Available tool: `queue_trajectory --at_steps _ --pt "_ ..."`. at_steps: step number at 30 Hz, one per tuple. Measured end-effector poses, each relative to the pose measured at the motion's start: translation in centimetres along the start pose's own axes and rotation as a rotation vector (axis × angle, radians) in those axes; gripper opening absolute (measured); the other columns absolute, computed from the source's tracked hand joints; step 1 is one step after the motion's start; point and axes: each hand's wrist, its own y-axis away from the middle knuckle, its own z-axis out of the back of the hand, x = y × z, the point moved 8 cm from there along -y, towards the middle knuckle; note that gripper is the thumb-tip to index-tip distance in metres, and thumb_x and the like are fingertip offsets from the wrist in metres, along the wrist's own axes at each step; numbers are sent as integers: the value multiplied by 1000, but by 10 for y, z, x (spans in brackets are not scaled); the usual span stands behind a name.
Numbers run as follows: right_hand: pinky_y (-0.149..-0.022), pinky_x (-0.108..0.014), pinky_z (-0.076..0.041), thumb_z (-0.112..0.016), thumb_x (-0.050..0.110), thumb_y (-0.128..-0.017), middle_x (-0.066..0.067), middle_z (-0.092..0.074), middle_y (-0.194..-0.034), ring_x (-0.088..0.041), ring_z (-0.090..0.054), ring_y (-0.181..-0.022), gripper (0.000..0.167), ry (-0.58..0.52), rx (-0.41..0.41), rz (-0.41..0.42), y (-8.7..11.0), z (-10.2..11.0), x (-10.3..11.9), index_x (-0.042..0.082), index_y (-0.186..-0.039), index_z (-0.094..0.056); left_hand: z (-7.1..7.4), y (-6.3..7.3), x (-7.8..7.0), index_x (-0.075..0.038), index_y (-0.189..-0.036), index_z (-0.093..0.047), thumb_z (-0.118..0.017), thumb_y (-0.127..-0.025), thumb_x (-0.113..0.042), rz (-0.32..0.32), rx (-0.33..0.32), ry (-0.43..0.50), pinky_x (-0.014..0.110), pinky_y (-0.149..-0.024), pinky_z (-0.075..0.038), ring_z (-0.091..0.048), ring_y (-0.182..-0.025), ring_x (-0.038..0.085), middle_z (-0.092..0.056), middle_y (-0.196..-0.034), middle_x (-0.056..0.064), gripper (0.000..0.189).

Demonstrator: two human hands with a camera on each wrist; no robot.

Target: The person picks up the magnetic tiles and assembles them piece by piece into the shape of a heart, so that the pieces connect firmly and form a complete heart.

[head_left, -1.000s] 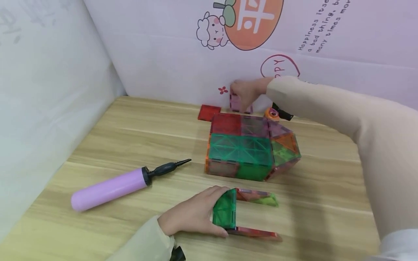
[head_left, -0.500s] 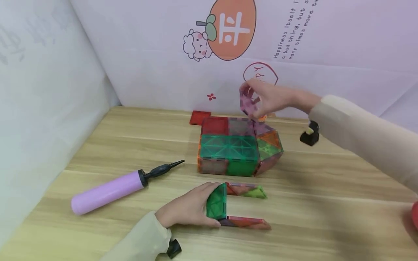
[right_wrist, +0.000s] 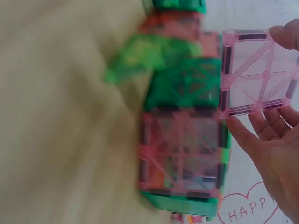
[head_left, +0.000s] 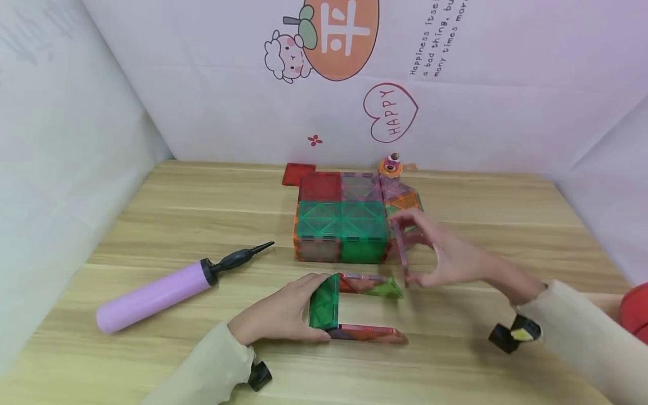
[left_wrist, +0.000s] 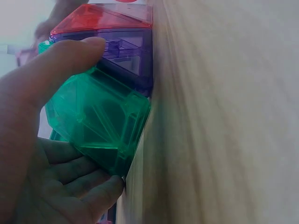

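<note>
My left hand [head_left: 278, 312] grips a green magnetic tile piece [head_left: 324, 304] at the end of a small U-shaped build, thumb on one side and fingers on the other. Two side walls extend from it: a red and lime wall [head_left: 372, 285] and a red and purple wall [head_left: 367, 333]. Between thumb and fingertips, my right hand [head_left: 455, 259] pinches a clear pink square magnetic tile [right_wrist: 261, 74], held on edge above the table just right of those walls. Behind stands a larger box of magnetic tiles [head_left: 341, 219], with a green, red and pink top; my right hand partly hides its angled end.
A purple hand pump [head_left: 157, 295] with a black nozzle lies at the left. Behind the box are a loose red tile [head_left: 297, 174] and a small orange toy [head_left: 390, 166]. A red object [head_left: 635, 312] sits at the right edge. White printed sheeting [head_left: 223, 95] encloses the wooden table.
My right hand has brought the pink tile from the back sheet forward, to the right of the small build. My left hand keeps its grip on the green piece. The head view has shifted slightly.
</note>
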Motion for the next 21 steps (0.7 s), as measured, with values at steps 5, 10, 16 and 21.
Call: queue_trajectory --at_steps 5,10,16,21 --pt "-95 -25 -49 -83 -4 -57 -15 -45 -129 -9 -47 -119 94 9 -73 39 28 -14 15 -6 -136 -33 -1 1 -4 -14 -151 -23 -75 -77 -48 -1 4 10 44 -107 -38 -39 -135 23 -35 -150 5 98" --pt "-95 -30 -50 -82 -3 -57 -6 -40 -136 -11 -45 -122 97 -12 -87 -20 47 -33 16 3 -140 -30 -2 4 -4 -13 -152 -22 -75 -77 -48 12 12 25 46 -109 -36 -36 -138 25 -33 -152 6 99" --pt "-93 -32 -51 -80 -4 -59 -9 -40 -132 -19 -48 -115 95 -23 -118 -80 62 -52 5 5 -138 -30 -3 0 -5 -11 -151 -24 -75 -77 -46 -22 -6 25 46 -107 -38 -39 -135 25 -35 -150 6 97" --pt "-93 -36 -51 -80 -3 -62 -7 -41 -127 -11 -46 -113 91 4 -110 -129 69 -64 -7 6 -139 -32 -2 -3 -6 -14 -151 -25 -76 -77 -44 -41 -15 24 44 -107 -39 -41 -134 24 -37 -148 5 96"
